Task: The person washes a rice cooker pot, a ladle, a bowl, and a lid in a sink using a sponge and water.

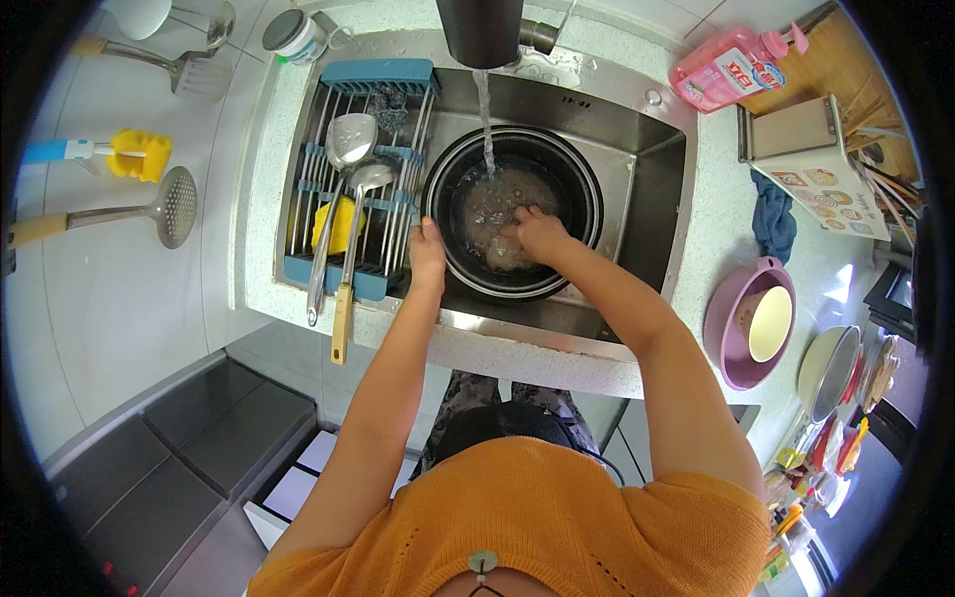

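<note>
A round black pot (589,209) stands in the stainless steel sink (634,164), with cloudy, bubbling water (489,190) inside. A stream of water (483,112) falls into it from the dark faucet (481,33). My left hand (427,254) grips the pot's left side, thumb near the rim; its other fingers are mostly hidden. Inside the pot, my right hand (541,233) reaches into the water from the right. Its fingers are bent, and the murky water hides their tips and anything they may touch. Something brownish shows blurrily below the surface.
Left of the pot, a blue-ended drying rack (380,71) carries a metal spatula (351,138), a ladle (373,173), a yellow sponge (343,227) and a steel scourer (388,108). On the right counter are a pink soap bottle (724,67), a blue cloth (774,216) and a purple basin (720,321).
</note>
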Action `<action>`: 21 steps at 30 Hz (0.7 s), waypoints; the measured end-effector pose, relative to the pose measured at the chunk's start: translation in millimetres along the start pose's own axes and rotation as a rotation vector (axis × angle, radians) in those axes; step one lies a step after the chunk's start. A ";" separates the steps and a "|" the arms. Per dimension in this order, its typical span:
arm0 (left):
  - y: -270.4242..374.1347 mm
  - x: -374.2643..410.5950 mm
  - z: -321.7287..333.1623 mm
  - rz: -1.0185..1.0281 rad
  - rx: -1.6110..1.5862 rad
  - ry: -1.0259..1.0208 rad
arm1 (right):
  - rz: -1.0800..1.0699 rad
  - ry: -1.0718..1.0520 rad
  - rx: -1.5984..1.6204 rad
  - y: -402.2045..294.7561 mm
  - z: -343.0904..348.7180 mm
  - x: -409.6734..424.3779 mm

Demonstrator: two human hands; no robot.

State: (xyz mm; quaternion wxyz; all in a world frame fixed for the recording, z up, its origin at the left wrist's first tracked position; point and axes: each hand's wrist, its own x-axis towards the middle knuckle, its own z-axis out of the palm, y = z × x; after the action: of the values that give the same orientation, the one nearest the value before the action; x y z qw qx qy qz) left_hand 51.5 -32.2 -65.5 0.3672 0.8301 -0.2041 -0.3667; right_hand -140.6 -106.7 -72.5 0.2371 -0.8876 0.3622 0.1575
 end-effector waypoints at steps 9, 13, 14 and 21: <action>4.6 -10.6 -0.8 0.196 0.368 -0.136 | -0.280 -0.065 -0.343 -25.0 19.3 19.2; 10.2 -16.2 -4.8 0.134 0.325 -0.193 | -0.604 0.221 -0.123 -25.1 13.1 55.0; 5.8 -16.3 -4.5 0.170 0.314 -0.195 | -0.542 0.294 -0.160 -30.4 17.2 69.1; 15.1 -21.5 -7.3 0.185 0.355 -0.216 | -0.176 0.538 -0.114 -15.2 32.6 100.6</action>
State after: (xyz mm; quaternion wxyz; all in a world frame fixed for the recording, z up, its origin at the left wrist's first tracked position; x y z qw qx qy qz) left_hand 42.1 -25.6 -40.9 0.2235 0.8154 -0.3788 -0.3764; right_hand -64.0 -136.9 -140.6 0.0950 -0.9373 0.3245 -0.0848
